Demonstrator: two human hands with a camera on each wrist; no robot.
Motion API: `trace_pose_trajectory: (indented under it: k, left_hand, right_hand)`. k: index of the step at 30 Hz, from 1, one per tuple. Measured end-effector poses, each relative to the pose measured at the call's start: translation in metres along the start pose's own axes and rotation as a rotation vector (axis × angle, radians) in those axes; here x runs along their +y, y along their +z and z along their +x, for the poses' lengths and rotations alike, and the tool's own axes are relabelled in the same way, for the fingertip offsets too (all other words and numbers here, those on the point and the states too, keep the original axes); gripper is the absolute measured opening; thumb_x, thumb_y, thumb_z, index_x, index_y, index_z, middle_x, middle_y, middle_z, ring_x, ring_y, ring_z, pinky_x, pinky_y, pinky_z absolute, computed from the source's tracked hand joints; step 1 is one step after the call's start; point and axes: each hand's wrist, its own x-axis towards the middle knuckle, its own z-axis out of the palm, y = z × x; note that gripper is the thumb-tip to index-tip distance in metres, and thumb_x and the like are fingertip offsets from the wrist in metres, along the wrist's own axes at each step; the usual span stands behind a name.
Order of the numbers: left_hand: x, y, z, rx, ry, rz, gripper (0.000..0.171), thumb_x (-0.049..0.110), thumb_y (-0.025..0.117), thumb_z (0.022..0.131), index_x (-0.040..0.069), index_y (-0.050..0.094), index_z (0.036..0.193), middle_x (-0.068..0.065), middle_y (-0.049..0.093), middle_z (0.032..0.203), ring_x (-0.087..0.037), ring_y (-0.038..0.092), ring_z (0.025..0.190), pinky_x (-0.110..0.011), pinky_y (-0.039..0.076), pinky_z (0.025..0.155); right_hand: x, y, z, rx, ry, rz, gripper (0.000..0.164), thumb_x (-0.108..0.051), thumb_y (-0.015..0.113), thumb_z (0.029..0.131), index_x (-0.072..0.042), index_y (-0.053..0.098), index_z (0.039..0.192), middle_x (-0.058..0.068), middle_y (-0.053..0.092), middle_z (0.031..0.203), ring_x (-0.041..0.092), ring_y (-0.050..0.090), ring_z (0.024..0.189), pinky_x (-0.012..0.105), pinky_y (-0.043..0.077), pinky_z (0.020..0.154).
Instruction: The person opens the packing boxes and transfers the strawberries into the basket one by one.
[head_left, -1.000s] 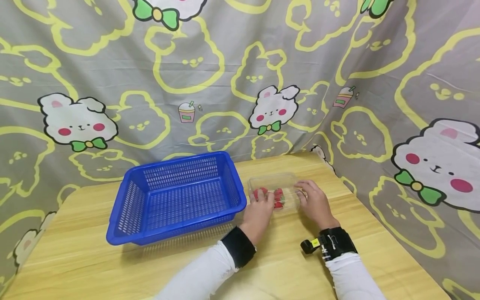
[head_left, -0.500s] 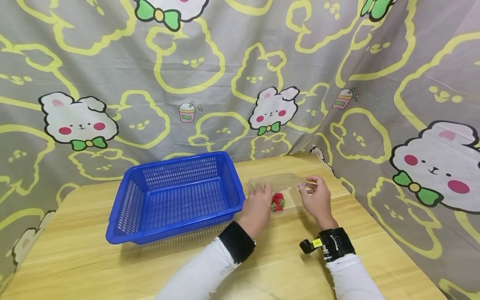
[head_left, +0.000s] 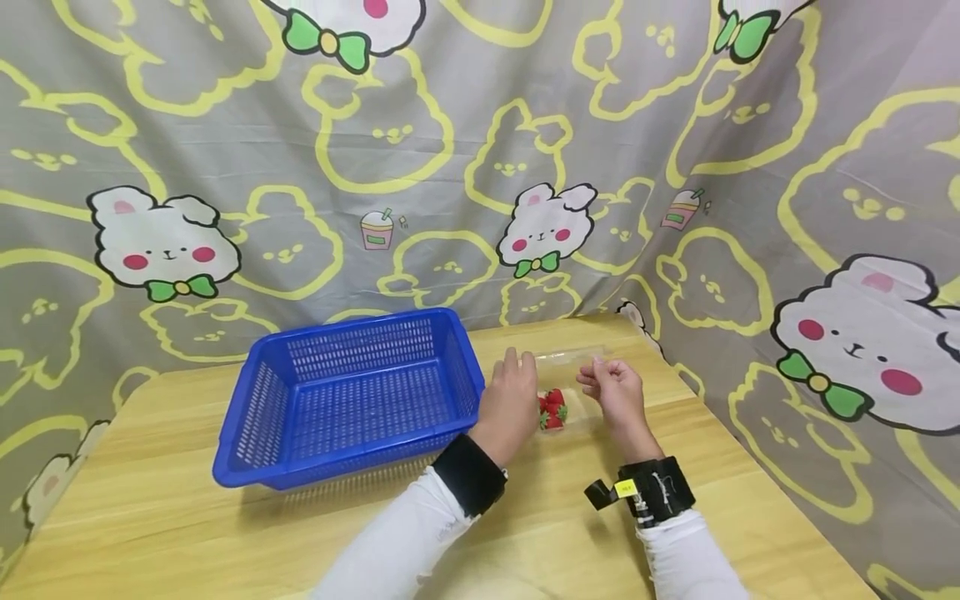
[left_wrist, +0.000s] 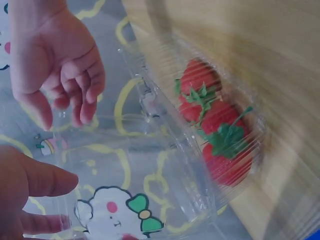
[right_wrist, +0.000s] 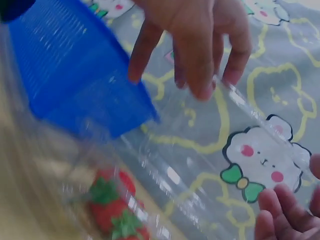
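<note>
A clear plastic clamshell box (head_left: 588,415) with several red strawberries (head_left: 552,408) at its left end sits beside the basket. Its clear lid (left_wrist: 115,165) stands raised over the box. My left hand (head_left: 510,404) holds one end of the lid's free edge, thumb and fingers on either side of it in the left wrist view. The right hand (head_left: 618,400) has its thumb and curled fingertips at the other end of that edge. Green leaves show on the berries in both wrist views.
A blue perforated plastic basket (head_left: 352,454) stands left of the box, close to my left hand. The wooden table (head_left: 585,550) reaches back to a patterned grey curtain (head_left: 427,200). A wrist camera (head_left: 598,494) juts from the right cuff.
Both hands have moved the lid up off the strawberries. My left hand has drawn away from above the berries. The right hand has shifted slightly left.
</note>
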Motion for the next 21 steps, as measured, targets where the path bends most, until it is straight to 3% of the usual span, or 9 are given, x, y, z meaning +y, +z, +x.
trace_pose_trajectory:
  k: [5,9,13,17,21]
  left_hand:
    - [0.002,-0.003,-0.002,-0.105,-0.054,0.000,0.063,0.016,0.064,0.078,0.000,0.037,0.133,-0.022,0.034,0.137,-0.038,0.045,0.115,-0.042,0.053,0.069]
    - [0.002,-0.004,-0.002,-0.131,-0.079,-0.015,0.070,0.022,0.062,0.082,0.002,0.028,0.140,-0.021,0.024,0.143,-0.038,0.038,0.121,-0.042,0.053,0.069]
    - [-0.001,-0.005,-0.003,-0.143,-0.102,-0.007,0.072,0.029,0.061,0.084,0.004,0.026,0.141,-0.020,0.020,0.146,-0.037,0.035,0.124,-0.042,0.053,0.070]
    - [-0.005,-0.006,-0.003,-0.128,-0.092,0.017,0.070,0.032,0.062,0.083,0.004,0.031,0.139,-0.020,0.025,0.144,-0.038,0.038,0.122,-0.043,0.052,0.074]
    - [-0.009,-0.009,-0.005,-0.068,-0.031,0.025,0.051,0.031,0.062,0.082,0.005,0.048,0.124,-0.017,0.050,0.122,-0.031,0.055,0.102,-0.041,0.053,0.066]
  right_hand:
    - [-0.005,0.006,-0.007,-0.109,0.064,0.210,0.027,-0.026,0.041,0.096,0.000,0.045,0.099,0.004,0.064,0.095,0.015,0.062,0.084,0.026,0.050,0.074]
    - [-0.008,0.008,-0.007,-0.172,0.058,0.228,0.039,-0.027,0.040,0.096,0.005,0.040,0.117,0.009,0.059,0.111,0.017,0.060,0.090,0.026,0.049,0.077]
    - [-0.011,0.013,-0.004,-0.200,0.075,0.224,0.038,-0.027,0.040,0.096,0.001,0.039,0.122,0.011,0.054,0.118,0.016,0.059,0.092,0.026,0.048,0.080]
    - [-0.010,0.017,-0.002,-0.211,0.094,0.257,0.022,-0.023,0.043,0.096,-0.004,0.043,0.107,0.010,0.057,0.111,0.017,0.060,0.090,0.026,0.049,0.077]
    - [-0.006,0.017,-0.004,-0.229,0.089,0.311,0.013,-0.015,0.048,0.094,-0.006,0.043,0.086,0.005,0.060,0.089,0.016,0.060,0.078,0.026,0.049,0.070]
